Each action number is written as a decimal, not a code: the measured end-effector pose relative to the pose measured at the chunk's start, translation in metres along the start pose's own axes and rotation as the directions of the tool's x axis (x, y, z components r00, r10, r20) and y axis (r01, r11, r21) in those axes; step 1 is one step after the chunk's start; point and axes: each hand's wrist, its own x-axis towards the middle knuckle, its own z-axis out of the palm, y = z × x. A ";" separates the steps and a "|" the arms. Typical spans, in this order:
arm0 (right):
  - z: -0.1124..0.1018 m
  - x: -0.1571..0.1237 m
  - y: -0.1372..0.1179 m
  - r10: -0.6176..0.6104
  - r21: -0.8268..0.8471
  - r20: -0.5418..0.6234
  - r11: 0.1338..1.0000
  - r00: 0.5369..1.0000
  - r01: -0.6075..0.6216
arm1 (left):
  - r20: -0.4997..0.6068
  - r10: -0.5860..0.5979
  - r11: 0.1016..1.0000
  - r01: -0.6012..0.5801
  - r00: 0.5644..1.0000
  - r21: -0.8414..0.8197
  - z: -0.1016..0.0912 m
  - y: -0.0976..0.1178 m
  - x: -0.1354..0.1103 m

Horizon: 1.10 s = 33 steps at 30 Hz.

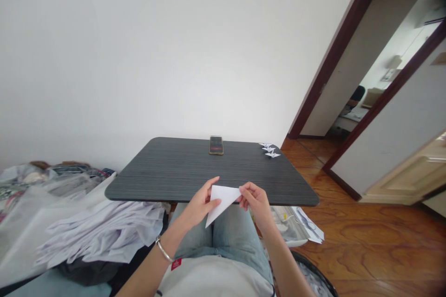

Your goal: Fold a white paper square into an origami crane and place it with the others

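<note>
A white sheet of paper (222,200), folded into a triangle, is held between my two hands above my lap, at the near edge of the dark table (167,167). My left hand (202,200) grips its left side, thumb on top and the other fingers behind. At the right corner, my right hand (253,197) pinches the paper between thumb and fingertips. One point of the triangle hangs down toward my knees. Several small folded paper cranes (272,154) stand at the table's far right corner.
A phone (216,145) leans on a stand at the table's back, near the white wall (209,55). White cloth (108,229) and bags are piled at left. A bin (311,274), a white tray (291,229) and papers lie below right. A doorway stands at right.
</note>
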 end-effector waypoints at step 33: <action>-0.021 0.048 0.049 0.312 -0.263 0.031 0.919 0.950 -0.293 | 0.188 0.312 -0.149 -0.147 0.931 0.978 0.016 -0.062 0.004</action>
